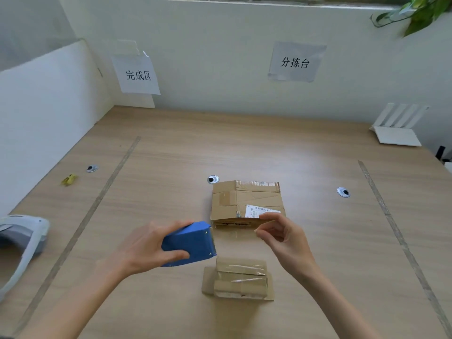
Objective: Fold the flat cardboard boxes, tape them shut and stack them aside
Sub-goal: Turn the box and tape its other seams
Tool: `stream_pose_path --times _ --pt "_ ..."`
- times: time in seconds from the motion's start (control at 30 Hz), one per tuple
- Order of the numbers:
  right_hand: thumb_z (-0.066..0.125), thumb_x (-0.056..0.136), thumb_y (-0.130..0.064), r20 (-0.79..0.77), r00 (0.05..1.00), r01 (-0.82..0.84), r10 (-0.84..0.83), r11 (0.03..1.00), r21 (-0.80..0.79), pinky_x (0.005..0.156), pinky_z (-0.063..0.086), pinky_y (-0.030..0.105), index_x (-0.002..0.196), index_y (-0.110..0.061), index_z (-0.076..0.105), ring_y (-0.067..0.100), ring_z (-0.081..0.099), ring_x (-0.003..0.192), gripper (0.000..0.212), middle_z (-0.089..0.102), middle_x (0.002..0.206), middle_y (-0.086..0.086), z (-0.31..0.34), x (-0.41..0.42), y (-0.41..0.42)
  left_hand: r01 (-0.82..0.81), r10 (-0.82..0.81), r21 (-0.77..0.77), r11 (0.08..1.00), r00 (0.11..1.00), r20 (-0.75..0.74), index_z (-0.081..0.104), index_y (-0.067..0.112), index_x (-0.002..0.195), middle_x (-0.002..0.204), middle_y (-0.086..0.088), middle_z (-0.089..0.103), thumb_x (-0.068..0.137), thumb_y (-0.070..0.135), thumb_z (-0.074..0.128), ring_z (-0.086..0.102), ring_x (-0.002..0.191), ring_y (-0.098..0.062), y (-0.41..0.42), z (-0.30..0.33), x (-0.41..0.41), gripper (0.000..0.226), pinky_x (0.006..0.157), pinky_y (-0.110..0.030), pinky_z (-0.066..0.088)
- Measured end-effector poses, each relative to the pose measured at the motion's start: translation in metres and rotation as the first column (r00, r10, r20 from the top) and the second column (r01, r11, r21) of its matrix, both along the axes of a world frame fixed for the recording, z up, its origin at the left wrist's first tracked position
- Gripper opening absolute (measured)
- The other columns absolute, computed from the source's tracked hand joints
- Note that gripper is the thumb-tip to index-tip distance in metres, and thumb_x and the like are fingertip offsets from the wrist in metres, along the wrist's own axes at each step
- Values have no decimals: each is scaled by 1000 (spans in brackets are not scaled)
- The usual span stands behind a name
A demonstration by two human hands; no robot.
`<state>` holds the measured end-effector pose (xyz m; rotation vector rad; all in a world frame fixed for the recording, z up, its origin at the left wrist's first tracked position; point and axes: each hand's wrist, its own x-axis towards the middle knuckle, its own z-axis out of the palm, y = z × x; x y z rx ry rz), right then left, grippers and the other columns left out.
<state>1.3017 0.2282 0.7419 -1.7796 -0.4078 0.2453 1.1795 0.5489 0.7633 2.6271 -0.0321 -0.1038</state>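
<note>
My left hand (pixel 146 248) grips a blue tape dispenser (pixel 189 244) above the wooden table (pixel 171 155), its toothed blade pointing right. My right hand (pixel 281 234) pinches the end of a clear tape strip (pixel 234 234) stretched out from the dispenser. Below them, near the table's front, stands a small cardboard box (pixel 241 278) with old tape on it and side flaps spread out. Behind the hands lies a stack of flat cardboard boxes (pixel 247 201) with a white shipping label.
A white and grey device (pixel 22 238) sits at the left edge. A yellow scrap (pixel 69 179) lies far left. Tape lines (pixel 97 199) mark off zones on the table. A white rack (pixel 398 126) stands at the back right. Paper signs hang on the wall.
</note>
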Motion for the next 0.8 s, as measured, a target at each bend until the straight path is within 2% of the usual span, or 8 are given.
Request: stream_pose_path --times 0.13,0.27,0.4,0.5,0.67,0.8 --pt "79 87 -9 -5 1000 -30 30 998 -51 81 59 29 117 -32 63 17 74 88 41 77 91 -1 5 -13 0 -33 33 -46 998 999 1 29 79 127 104 39 62 72 70 63 61 85 5 -10 0 -30 66 70 -21 51" --pt "83 82 -8 -61 998 -32 28 997 -69 80 61 32 110 -28 65 20 75 83 39 78 86 1 9 -24 2 -69 68 -49 996 997 -33 28 79 128 101 37 63 71 71 61 61 83 4 -16 -3 -60 66 68 -21 51" --pt "84 80 -7 -30 998 -50 47 993 -104 77 60 29 101 -25 66 19 74 79 32 79 83 0 16 -28 -5 -117 121 62 991 990 -66 34 68 138 93 31 66 71 74 56 60 76 3 -23 -2 -77 71 68 -21 50" --pt "84 81 -7 19 997 -72 76 987 -142 75 59 28 101 -28 67 16 74 76 33 78 83 -2 19 -28 -12 -142 153 129 981 985 -79 37 62 140 93 30 65 71 74 57 60 75 3 -27 -3 -82 72 67 -19 50" --pt "84 82 -7 -13 996 -84 83 986 -145 79 62 34 109 -28 68 17 76 78 38 78 85 -2 9 -16 -33 -189 187 -9 982 976 -108 30 83 122 95 44 60 67 72 64 61 81 9 -52 -9 -83 65 67 -20 51" --pt "85 81 -9 -80 985 -163 151 969 -185 80 62 36 110 -27 68 16 76 78 38 78 85 -1 -13 3 -48 -256 236 -81 963 951 -199 33 88 112 96 43 61 68 71 66 62 83 9 -78 -27 -82 57 67 -20 51"
